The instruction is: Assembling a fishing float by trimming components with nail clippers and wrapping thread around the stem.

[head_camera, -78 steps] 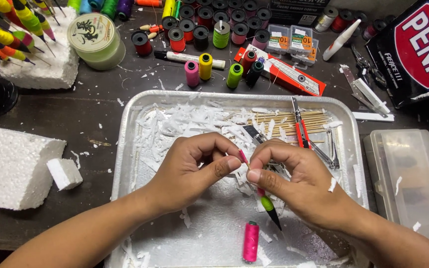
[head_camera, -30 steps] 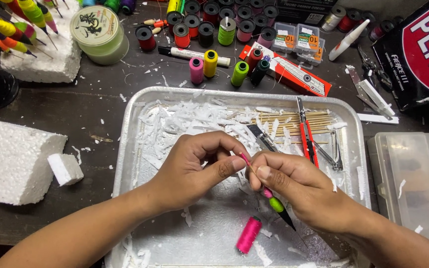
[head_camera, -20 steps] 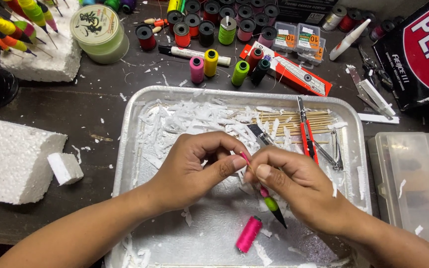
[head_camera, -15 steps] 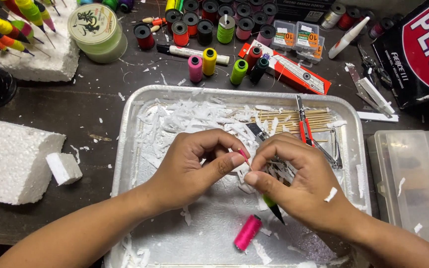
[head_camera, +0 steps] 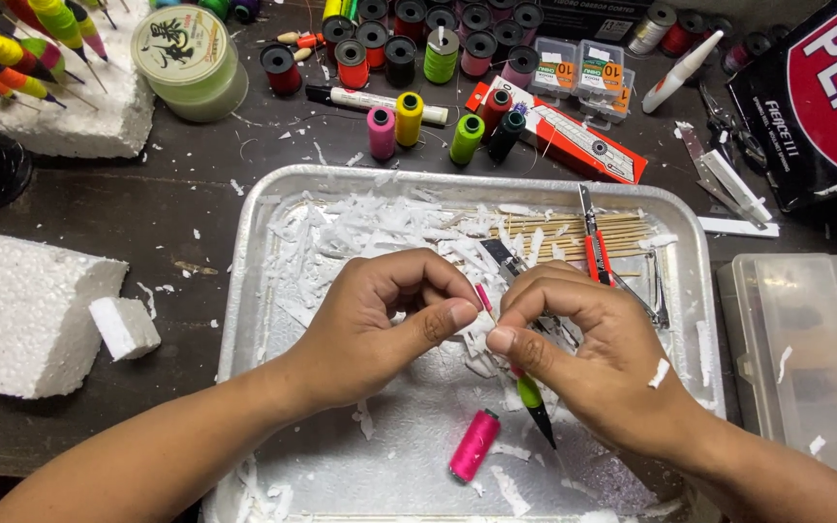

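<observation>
Since half a second ago the right hand (head_camera: pixel 598 363) has slid slightly lower and rightward, so more of the fishing float (head_camera: pixel 532 395) shows beneath it, green body and black tip pointing toward the lower right of the frame. Both hands meet at mid-frame over the metal tray (head_camera: pixel 244 291): the left hand (head_camera: pixel 380 324) has thumb and forefinger pinched together on the float's pink upper end, and the right hand's fingers are clamped around its middle. A pink thread spool (head_camera: pixel 474 446) lies on the tray just below the float, apart from it. White foam shavings (head_camera: pixel 380 228) litter the tray's upper half, with bamboo skewers (head_camera: pixel 583 232) and a red-handled tool (head_camera: pixel 593 247) at its upper right. On the dark tabletop (head_camera: pixel 186 203), a foam block (head_camera: pixel 26 315) sits at the left, rows of coloured thread spools (head_camera: pixel 418 44) along the top, and a clear plastic box (head_camera: pixel 806 358) at the right.
</observation>
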